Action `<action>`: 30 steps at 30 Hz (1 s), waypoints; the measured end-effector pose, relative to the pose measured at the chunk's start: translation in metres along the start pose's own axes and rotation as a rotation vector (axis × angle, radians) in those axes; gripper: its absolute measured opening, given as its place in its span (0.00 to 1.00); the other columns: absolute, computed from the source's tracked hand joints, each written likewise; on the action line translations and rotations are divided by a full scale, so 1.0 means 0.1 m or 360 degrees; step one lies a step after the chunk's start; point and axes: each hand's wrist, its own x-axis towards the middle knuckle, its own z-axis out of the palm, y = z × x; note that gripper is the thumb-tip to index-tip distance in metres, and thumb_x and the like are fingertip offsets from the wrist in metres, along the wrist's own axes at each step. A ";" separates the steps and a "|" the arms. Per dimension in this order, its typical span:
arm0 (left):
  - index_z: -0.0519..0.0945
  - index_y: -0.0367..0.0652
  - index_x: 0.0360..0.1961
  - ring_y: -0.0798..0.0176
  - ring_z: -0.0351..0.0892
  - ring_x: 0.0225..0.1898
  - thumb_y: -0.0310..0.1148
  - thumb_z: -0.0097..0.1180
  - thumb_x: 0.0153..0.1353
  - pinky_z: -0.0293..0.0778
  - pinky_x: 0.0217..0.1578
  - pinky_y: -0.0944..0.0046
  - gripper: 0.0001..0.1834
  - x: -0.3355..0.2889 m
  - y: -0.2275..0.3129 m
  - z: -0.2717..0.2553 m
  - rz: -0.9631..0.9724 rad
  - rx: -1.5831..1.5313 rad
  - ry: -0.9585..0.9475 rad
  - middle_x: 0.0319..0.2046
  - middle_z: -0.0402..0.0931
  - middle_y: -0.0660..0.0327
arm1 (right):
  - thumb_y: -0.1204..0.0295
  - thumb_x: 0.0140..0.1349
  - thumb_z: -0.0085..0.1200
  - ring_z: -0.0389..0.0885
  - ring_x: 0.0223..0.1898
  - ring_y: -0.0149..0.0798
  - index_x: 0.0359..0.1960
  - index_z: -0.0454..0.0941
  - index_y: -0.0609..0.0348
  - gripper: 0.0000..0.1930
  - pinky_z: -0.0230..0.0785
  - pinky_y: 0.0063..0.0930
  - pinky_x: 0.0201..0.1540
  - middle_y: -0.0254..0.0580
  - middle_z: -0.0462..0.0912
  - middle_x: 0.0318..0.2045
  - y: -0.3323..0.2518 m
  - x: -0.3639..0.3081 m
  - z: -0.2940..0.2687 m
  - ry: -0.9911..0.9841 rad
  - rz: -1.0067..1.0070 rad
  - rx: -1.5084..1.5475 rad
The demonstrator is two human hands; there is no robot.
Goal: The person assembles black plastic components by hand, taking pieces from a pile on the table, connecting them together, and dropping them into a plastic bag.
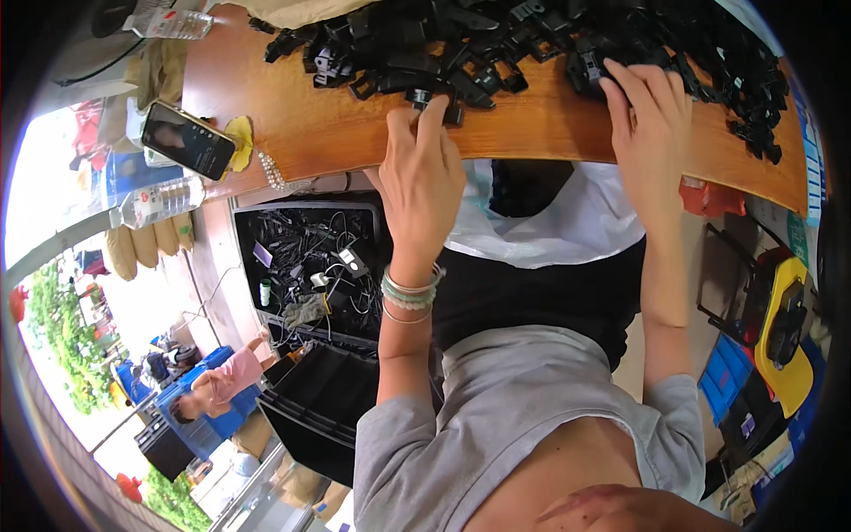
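Note:
My left hand (pixel 421 173), with bracelets at its wrist, reaches the table's near edge. Its fingertips close around a small black plastic part (pixel 420 95) that has a light metallic piece on it. Farther right, my right hand (pixel 654 115) bends its thumb and forefinger against a chunky black plastic part (pixel 585 71). The undersides of both grips are hidden. Beyond my hands spreads a heap of black plastic parts (pixel 399 40), many of them clip-like or bracket-like.
A phone (pixel 188 140) stands at the wooden table's (pixel 239 80) left end, near a beaded string (pixel 270 170). A white bag (pixel 550 244) lies open over my lap. Left below is a black crate (pixel 306 208) of parts and cables. A yellow cap-like object (pixel 789 355) sits right; another person (pixel 226 381) is far left.

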 end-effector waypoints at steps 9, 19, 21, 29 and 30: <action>0.76 0.37 0.34 0.56 0.73 0.33 0.20 0.63 0.43 0.70 0.33 0.59 0.14 0.07 -0.17 -0.17 0.0235 -0.0056 -0.0057 0.32 0.70 0.56 | 0.70 0.51 0.58 0.71 0.38 0.38 0.40 0.79 0.57 0.13 0.60 0.33 0.40 0.35 0.75 0.31 -0.13 0.19 0.25 -0.0301 -0.0201 -0.0327; 0.74 0.33 0.35 0.61 0.77 0.29 0.24 0.63 0.50 0.69 0.22 0.71 0.13 -0.16 0.14 0.04 -0.0475 -0.1416 -0.0434 0.30 0.72 0.56 | 0.79 0.49 0.53 0.72 0.41 0.39 0.46 0.75 0.59 0.19 0.62 0.32 0.42 0.38 0.75 0.33 -0.14 0.18 0.27 -0.0455 -0.0343 -0.0457; 0.74 0.33 0.36 0.61 0.76 0.26 0.24 0.63 0.51 0.70 0.25 0.68 0.13 -0.14 0.27 0.06 -0.0498 -0.1493 -0.0510 0.31 0.73 0.54 | 0.79 0.47 0.54 0.72 0.41 0.39 0.47 0.75 0.59 0.21 0.62 0.31 0.42 0.38 0.76 0.34 -0.16 0.18 0.30 -0.0432 -0.0304 -0.0506; 0.75 0.31 0.41 0.70 0.77 0.25 0.23 0.63 0.51 0.71 0.25 0.73 0.16 -0.03 0.34 0.33 -0.0304 -0.1543 -0.0601 0.29 0.79 0.59 | 0.85 0.50 0.50 0.76 0.42 0.43 0.44 0.76 0.57 0.18 0.68 0.34 0.46 0.42 0.77 0.38 -0.19 0.06 0.02 -0.0049 0.0064 0.0706; 0.75 0.29 0.41 0.70 0.77 0.24 0.21 0.63 0.51 0.72 0.22 0.73 0.16 -0.02 0.38 0.31 -0.0460 -0.1769 -0.0721 0.27 0.79 0.58 | 0.86 0.49 0.52 0.77 0.42 0.42 0.41 0.77 0.59 0.16 0.68 0.32 0.45 0.43 0.78 0.38 -0.18 -0.05 -0.05 -0.0236 0.0134 0.1042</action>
